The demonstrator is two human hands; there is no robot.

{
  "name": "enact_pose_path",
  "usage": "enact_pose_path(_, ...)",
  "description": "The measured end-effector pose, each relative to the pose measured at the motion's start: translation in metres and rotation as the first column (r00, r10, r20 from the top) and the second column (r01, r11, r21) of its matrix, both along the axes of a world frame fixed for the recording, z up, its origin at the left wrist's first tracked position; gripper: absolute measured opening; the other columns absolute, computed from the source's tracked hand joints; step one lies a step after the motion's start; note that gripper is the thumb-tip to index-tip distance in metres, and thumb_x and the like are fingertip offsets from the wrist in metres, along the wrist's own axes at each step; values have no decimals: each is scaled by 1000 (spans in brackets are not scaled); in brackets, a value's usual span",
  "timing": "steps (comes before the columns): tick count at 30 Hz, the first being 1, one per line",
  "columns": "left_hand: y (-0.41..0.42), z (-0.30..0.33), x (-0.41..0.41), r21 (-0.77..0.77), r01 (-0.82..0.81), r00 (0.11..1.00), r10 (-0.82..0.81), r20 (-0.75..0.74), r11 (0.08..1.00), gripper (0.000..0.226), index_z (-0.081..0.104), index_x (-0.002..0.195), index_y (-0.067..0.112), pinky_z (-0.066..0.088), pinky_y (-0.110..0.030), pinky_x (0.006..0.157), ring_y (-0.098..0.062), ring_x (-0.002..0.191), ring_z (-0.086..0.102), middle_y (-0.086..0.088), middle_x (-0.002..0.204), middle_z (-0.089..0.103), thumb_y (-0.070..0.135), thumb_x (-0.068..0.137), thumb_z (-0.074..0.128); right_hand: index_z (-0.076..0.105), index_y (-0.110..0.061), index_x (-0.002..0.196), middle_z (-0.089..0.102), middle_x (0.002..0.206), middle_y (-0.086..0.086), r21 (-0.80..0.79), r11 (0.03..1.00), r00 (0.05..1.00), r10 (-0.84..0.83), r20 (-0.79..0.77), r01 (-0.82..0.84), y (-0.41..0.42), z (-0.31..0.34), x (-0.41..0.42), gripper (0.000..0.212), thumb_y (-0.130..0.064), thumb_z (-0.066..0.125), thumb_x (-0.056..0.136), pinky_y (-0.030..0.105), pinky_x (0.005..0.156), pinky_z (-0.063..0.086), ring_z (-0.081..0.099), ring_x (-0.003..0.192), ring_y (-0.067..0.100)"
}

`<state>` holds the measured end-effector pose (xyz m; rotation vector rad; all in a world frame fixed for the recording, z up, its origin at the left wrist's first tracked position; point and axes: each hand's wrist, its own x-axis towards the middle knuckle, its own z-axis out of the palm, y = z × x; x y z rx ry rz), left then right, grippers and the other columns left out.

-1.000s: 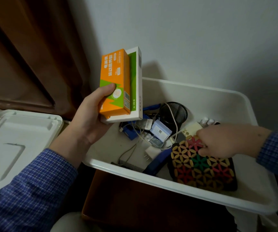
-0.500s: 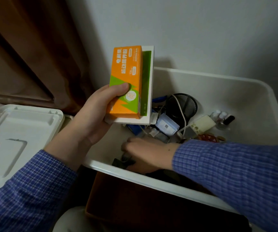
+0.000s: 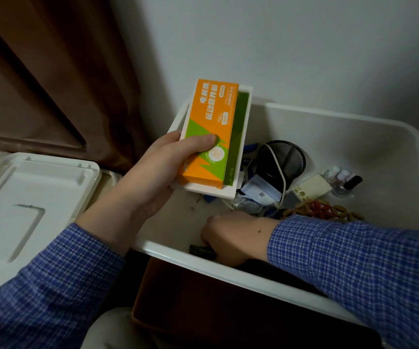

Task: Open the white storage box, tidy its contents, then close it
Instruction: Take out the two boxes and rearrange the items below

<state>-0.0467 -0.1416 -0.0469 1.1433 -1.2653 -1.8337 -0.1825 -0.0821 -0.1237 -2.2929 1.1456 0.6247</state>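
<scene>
The white storage box (image 3: 329,117) stands open against the wall. My left hand (image 3: 153,177) grips two stacked cartons above the box's left end: an orange and green carton (image 3: 208,127) lying on a white and green one (image 3: 238,147). My right hand (image 3: 233,238) is down at the box's near wall, fingers curled round a dark comb-like object (image 3: 200,250). Inside lie a black mesh cup (image 3: 281,159), a white cable (image 3: 277,167), small packets (image 3: 256,190), a cream adapter (image 3: 311,188), small bottles (image 3: 342,180) and a patterned wooden pouch (image 3: 321,210), mostly hidden by my sleeve.
The box's white lid (image 3: 27,202) lies flat to the left. A brown curtain (image 3: 52,71) hangs behind it and a pale wall backs the box. A brown open container (image 3: 203,306) sits below the box's near rim.
My right hand left the patterned pouch, crossed to the box's near left corner and closed on the dark object. My left hand with the cartons shifted slightly right.
</scene>
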Motion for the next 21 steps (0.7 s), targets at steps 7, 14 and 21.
enact_pose_path(7,6,3,1,0,-29,999,29,-22,1000,50,65,121,7,59,-32,73,-26,95,75,-12,110,76,29,78,76,57,-17,97,44,97,7,-138,983,991,111,-74,-120,5,5,-16,11,-26,61,93,33,63,46,50,74,25)
enact_pose_path(14,13,12,5,-25,26,993,-23,114,999,61,57,127,8,59,-32,74,-26,95,75,-9,109,76,30,74,79,53,-17,131,50,116,6,-7,1000,1000,-2,20,2,12,25,-34,46,-42,62,94,38,83,50,53,103,25)
enact_pose_path(21,19,49,21,-268,244,633,56,772,932,75,47,105,29,59,-33,61,-11,80,70,6,96,66,71,49,75,66,-30,102,70,103,-8,-19,790,748,-571,338,612,5,81,-85,15,-27,65,88,27,76,57,67,86,6)
